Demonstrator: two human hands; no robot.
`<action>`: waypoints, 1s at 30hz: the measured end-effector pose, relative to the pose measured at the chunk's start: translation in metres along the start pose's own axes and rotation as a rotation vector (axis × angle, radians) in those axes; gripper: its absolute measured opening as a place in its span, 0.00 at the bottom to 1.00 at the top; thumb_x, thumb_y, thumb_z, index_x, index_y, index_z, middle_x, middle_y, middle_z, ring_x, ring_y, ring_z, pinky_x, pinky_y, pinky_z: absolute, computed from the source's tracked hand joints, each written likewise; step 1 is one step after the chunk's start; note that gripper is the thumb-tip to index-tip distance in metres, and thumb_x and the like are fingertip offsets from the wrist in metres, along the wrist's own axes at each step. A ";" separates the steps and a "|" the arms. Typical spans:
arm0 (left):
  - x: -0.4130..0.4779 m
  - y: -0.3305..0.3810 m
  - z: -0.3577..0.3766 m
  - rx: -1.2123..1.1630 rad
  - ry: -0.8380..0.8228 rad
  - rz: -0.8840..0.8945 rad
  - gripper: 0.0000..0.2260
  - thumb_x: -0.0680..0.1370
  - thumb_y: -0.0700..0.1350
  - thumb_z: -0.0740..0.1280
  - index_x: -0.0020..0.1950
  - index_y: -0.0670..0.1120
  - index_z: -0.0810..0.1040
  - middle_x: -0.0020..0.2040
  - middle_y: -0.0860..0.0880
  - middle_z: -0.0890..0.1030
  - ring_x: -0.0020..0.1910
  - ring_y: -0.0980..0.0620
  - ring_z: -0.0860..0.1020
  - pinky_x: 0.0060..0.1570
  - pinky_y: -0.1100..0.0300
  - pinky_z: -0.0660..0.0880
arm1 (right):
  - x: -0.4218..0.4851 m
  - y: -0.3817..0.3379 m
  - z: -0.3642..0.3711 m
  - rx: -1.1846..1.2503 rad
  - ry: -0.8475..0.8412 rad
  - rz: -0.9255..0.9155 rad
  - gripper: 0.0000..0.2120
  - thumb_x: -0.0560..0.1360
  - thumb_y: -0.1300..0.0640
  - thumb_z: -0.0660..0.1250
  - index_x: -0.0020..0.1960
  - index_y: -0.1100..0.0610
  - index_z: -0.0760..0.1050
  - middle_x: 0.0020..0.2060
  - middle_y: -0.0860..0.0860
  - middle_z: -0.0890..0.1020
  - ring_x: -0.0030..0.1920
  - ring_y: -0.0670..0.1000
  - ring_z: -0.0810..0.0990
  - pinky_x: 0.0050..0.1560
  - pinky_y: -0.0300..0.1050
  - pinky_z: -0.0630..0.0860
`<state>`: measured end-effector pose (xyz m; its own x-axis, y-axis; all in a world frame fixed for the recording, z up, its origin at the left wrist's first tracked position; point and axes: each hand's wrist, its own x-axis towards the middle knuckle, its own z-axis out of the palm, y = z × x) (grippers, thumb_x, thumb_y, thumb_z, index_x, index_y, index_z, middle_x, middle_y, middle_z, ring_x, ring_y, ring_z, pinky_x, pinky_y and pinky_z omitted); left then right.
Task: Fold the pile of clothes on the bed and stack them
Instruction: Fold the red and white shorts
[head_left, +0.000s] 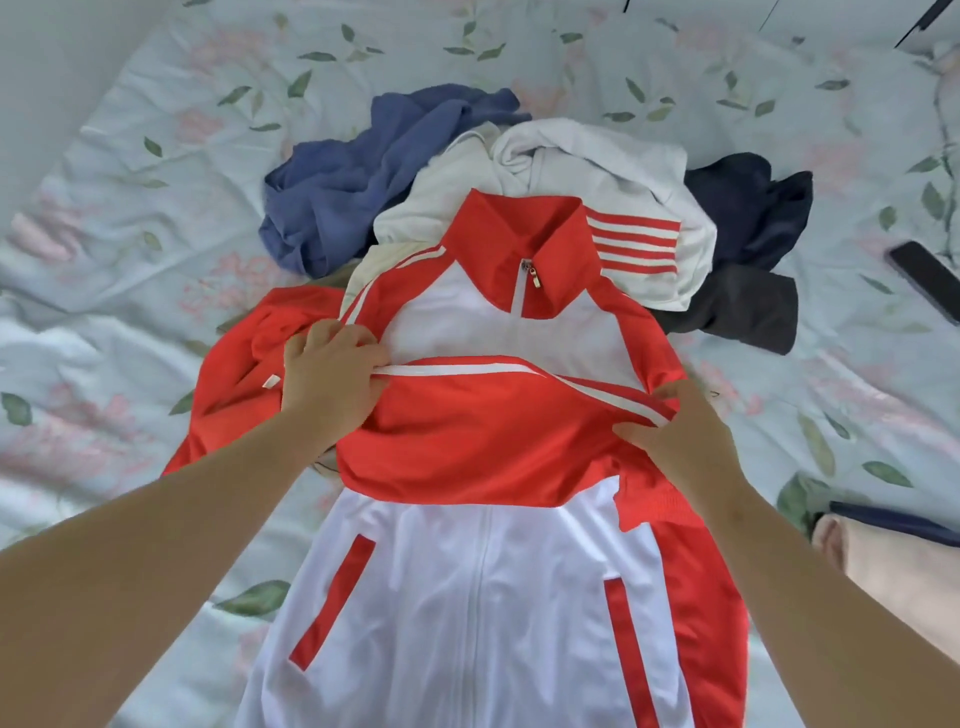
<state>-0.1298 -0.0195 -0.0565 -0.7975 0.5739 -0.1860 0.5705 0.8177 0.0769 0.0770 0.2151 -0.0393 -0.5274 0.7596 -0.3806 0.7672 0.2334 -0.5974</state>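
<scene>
Holding the red sleeve with white stripes across the chest of the red-and-white zip-front track jacket, we have both hands closed on cloth. The left hand grips the sleeve's striped edge at the jacket's left side as we face it, and the right hand pinches the same edge at the jacket's right side. The jacket lies front up on the pale floral bed sheet, and its collar end rests on the unfolded pile beyond it: a crumpled blue garment, a white garment with red stripes and dark garments. We judge three risks. First, the fabric looks smooth, so the sleeve may slide off the chest once either grip opens, which would undo the fold. Second, the uneven pile under the collar may skew the fold and leave the shoulders unequal. Third, the second red sleeve lies bunched just beside the jacket's left side; folding the body over it would trap a lump. A hard pull toward us could also drag pile garments along. A folded pink item with a dark edge lies near the jacket's lower right.
</scene>
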 end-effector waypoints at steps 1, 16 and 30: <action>0.010 -0.001 -0.009 -0.151 -0.016 0.014 0.10 0.77 0.49 0.65 0.57 0.51 0.78 0.57 0.52 0.77 0.62 0.46 0.70 0.60 0.52 0.63 | 0.005 0.002 -0.001 0.006 0.034 0.001 0.15 0.71 0.54 0.72 0.54 0.51 0.69 0.43 0.48 0.73 0.41 0.51 0.72 0.42 0.43 0.65; 0.070 0.019 -0.005 -0.224 -0.032 0.053 0.20 0.72 0.63 0.65 0.57 0.52 0.75 0.51 0.54 0.77 0.58 0.49 0.74 0.61 0.49 0.61 | 0.051 0.056 -0.023 -0.303 0.001 0.210 0.07 0.73 0.59 0.57 0.48 0.51 0.71 0.42 0.54 0.77 0.48 0.60 0.75 0.55 0.55 0.73; 0.072 0.001 -0.025 0.255 0.336 -0.058 0.17 0.73 0.44 0.68 0.60 0.42 0.72 0.52 0.36 0.73 0.53 0.36 0.70 0.53 0.44 0.64 | 0.058 0.065 -0.014 -0.284 0.041 0.228 0.12 0.78 0.47 0.56 0.47 0.54 0.71 0.41 0.52 0.75 0.47 0.58 0.71 0.54 0.52 0.65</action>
<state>-0.1911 0.0240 -0.0456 -0.8255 0.5441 0.1502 0.5190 0.8362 -0.1771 0.1014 0.2827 -0.0898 -0.3201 0.8342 -0.4492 0.9372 0.2095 -0.2787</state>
